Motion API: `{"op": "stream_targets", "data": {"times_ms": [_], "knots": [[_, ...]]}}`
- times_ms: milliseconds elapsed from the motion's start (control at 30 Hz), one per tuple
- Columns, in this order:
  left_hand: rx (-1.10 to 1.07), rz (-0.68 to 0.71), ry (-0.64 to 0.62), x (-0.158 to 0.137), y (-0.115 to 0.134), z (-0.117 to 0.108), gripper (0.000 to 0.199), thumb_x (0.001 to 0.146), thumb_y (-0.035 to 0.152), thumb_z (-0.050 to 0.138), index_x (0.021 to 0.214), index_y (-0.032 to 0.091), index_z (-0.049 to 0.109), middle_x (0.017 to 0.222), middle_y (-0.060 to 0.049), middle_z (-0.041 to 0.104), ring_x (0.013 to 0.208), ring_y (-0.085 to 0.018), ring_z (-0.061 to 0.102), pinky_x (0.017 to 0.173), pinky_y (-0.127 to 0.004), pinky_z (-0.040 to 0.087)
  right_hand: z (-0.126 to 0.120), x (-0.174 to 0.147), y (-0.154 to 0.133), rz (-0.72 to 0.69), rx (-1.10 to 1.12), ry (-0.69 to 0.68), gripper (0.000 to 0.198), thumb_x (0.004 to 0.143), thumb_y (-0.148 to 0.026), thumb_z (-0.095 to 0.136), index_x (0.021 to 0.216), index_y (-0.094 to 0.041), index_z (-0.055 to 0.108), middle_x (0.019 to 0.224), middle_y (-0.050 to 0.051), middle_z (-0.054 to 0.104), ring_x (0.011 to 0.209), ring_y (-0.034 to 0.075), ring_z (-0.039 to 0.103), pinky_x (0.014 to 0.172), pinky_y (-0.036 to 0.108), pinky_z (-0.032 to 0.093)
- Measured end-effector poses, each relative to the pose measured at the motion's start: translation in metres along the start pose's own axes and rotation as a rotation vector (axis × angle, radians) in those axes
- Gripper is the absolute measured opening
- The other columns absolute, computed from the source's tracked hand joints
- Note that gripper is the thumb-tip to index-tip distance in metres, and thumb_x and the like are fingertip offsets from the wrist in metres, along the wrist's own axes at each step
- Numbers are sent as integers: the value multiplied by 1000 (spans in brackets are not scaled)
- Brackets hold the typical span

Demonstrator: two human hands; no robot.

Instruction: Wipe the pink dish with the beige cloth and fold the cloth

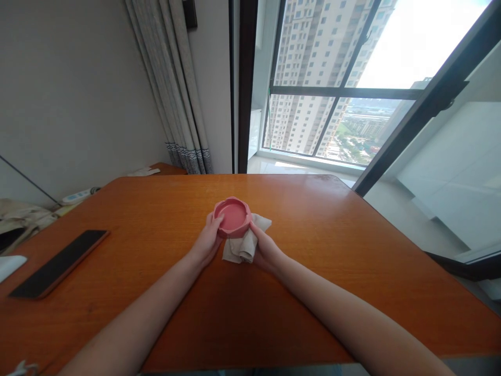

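A shallow pink dish [234, 215] with a round hollow and a faceted, wavy rim is held up over the table, its hollow turned toward me. My left hand [207, 239] grips its left side, the thumb lying over the rim. At the dish's right side, my right hand [266, 246] is closed on a crumpled beige cloth [246, 247]. The cloth hangs below the dish and sticks out behind it to the right. My right thumb is close to the dish's rim, and its other fingers are mostly hidden by the cloth.
The brown wooden table [321, 250] spreads around my arms. A long dark flat board [60, 263] lies at the left. Beyond it are a white power strip [78, 195] and piled fabric [23, 219]. A grey curtain [172, 89] and a large window [324, 94] stand behind the table.
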State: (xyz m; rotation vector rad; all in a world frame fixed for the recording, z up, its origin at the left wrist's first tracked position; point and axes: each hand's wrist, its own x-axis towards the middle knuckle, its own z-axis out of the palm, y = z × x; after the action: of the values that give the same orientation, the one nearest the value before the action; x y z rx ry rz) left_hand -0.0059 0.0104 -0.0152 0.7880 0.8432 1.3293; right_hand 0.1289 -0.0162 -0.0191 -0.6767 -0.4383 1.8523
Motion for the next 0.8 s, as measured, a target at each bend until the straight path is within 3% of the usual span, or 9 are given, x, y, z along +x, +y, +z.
{"op": "stream_targets", "data": {"times_ms": [133,233,333,533,700,800], "knots": [[100,-128,-57,-2,2,-5,36,71,25,69,102,17,53,99,-5,62,87,-14,60,76,-25,50,-4,5,-10,-117,-25,19,32,87,-36,49,109,-16,59,111,7,66,107,19,60,97,34,46],[143,-193,-155,-8,6,-3,49,69,24,69,115,21,52,113,-7,59,97,-19,59,82,-31,50,-9,8,-14,-132,-70,1,34,86,-38,50,109,-15,59,111,8,66,107,20,59,97,34,45],[160,-166,-209,-11,6,0,58,67,21,70,122,22,49,120,-8,58,106,-22,57,90,-34,47,-13,9,-9,-123,-80,-12,36,86,-40,49,109,-15,59,111,8,66,107,20,59,96,34,46],[248,25,-145,-9,-2,-2,62,65,23,74,120,23,47,127,-7,53,119,-23,48,99,-32,39,-18,17,-6,-134,-77,-38,34,85,-42,48,107,-19,60,106,6,68,103,20,61,91,35,49],[311,-99,-99,-3,0,-8,49,72,41,68,111,19,50,115,-10,59,106,-24,56,90,-35,45,-19,17,-12,-100,-63,-50,29,86,-35,48,102,-16,62,97,5,70,97,19,63,93,32,47],[260,-77,-20,0,0,-8,43,74,42,65,109,20,52,116,-9,58,107,-22,54,91,-33,44,-15,11,-10,-22,-57,-65,32,87,-36,47,105,-15,61,98,6,70,96,19,64,94,32,47]]}}
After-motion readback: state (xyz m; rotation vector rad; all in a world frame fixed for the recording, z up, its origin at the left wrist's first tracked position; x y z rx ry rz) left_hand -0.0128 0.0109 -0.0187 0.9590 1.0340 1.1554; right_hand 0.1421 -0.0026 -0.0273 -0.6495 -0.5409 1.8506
